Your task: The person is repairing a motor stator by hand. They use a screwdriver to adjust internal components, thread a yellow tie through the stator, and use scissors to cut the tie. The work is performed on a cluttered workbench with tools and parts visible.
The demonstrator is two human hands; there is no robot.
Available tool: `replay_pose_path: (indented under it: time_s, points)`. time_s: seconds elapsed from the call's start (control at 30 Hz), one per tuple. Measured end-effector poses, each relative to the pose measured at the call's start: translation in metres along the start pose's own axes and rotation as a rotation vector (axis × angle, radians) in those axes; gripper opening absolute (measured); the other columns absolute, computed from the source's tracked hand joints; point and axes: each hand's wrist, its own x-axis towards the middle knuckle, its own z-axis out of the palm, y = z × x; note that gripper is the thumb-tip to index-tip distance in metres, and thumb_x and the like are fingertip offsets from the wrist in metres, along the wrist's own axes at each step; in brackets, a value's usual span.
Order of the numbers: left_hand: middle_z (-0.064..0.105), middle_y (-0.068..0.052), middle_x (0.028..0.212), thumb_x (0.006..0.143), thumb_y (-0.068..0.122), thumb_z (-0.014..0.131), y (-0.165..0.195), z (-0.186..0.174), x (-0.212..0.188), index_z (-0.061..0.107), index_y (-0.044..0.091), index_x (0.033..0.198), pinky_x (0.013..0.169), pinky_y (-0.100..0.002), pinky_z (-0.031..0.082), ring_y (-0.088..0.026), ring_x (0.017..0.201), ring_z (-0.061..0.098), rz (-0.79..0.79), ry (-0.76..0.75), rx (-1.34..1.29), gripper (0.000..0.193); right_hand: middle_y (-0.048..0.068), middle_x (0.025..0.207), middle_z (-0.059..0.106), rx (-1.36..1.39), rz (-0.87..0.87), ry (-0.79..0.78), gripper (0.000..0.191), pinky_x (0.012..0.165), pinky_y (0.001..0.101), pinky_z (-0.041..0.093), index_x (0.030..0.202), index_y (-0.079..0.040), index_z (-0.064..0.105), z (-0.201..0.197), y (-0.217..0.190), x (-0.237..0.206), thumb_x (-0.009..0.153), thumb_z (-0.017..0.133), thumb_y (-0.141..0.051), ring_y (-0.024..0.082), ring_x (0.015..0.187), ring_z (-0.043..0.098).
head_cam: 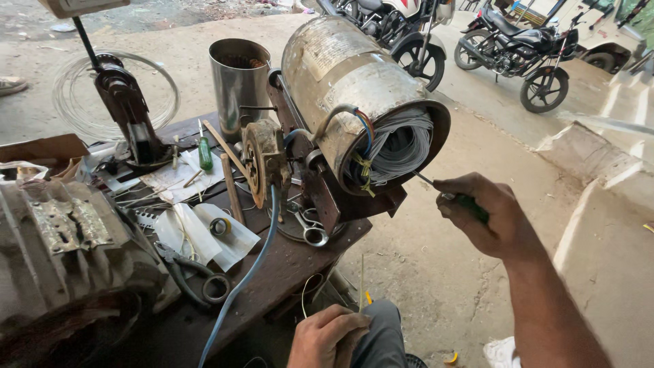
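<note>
A dark wooden workbench [300, 262] carries a steel cylinder [238, 78] far, white papers [204, 232] and scissors [194, 276] near, spanners [310, 228] right.

I see a dull silver motor casing [347, 75] packed with pale grey wire coils [402, 146], its leads blue, red and yellow. My right hand [480, 215] grips a green-handled screwdriver [470, 203]. A light blue hose [248, 272] crosses the dark brown workbench [300, 262].

pale label [325, 63] on motor drum
</note>
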Motion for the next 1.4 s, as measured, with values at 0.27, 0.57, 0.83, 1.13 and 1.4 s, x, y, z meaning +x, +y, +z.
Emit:
replay_pose_path:
  time_s: [0.27,0.57,0.83,1.13,1.4]
  points:
    - [0.078,-0.009,0.084,0.081,0.003,0.083,0.002,0.002,-0.011,0.077,0.005,0.092,0.067,-0.032,0.065,-0.022,0.08,0.082,0.029,0.044,-0.033,0.013,0.011,0.083,0.07,-0.311,-0.069,0.338,0.028,0.062,0.0299,0.053,0.123,-0.003,0.057,0.082,-0.017,-0.014,0.099,0.068,-0.012,0.016,0.07,0.065]
    - [0.079,-0.01,0.086,0.082,0.005,0.084,-0.004,0.01,-0.014,0.079,0.005,0.091,0.071,-0.033,0.066,-0.022,0.084,0.083,-0.061,-0.04,-0.011,0.01,0.01,0.087,0.069,-0.258,-0.115,0.442,0.025,0.057,0.0262,0.05,0.123,0.001,0.054,0.101,-0.006,-0.009,0.102,0.065,-0.008,0.011,0.067,0.066]
    - [0.079,-0.01,0.087,0.086,0.004,0.081,0.014,0.006,0.001,0.078,0.004,0.093,0.07,-0.033,0.066,-0.022,0.084,0.083,0.016,-0.006,-0.012,0.008,0.011,0.094,0.074,-0.049,0.017,0.458,0.028,0.062,0.0278,0.056,0.12,-0.003,0.05,0.103,-0.014,-0.01,0.101,0.069,-0.011,0.013,0.072,0.071]
    - [0.075,-0.012,0.099,0.09,-0.01,0.068,0.065,-0.03,0.025,0.071,0.001,0.107,0.073,-0.03,0.064,-0.022,0.086,0.078,0.229,0.078,-0.022,0.021,0.024,0.119,0.06,-0.13,-0.099,0.778,0.048,0.076,0.0345,0.056,0.129,0.003,0.054,0.103,-0.063,-0.039,0.095,0.075,-0.022,0.023,0.093,0.064]
    - [0.075,-0.011,0.102,0.103,-0.005,0.066,0.066,-0.046,0.018,0.068,-0.003,0.118,0.066,-0.024,0.06,-0.011,0.081,0.073,-0.089,0.196,-0.688,0.015,0.017,0.12,0.069,0.766,0.122,-0.035,0.031,0.099,0.0361,0.053,0.126,0.005,0.063,0.169,-0.084,-0.101,0.1,0.07,-0.01,0.023,0.115,0.067]
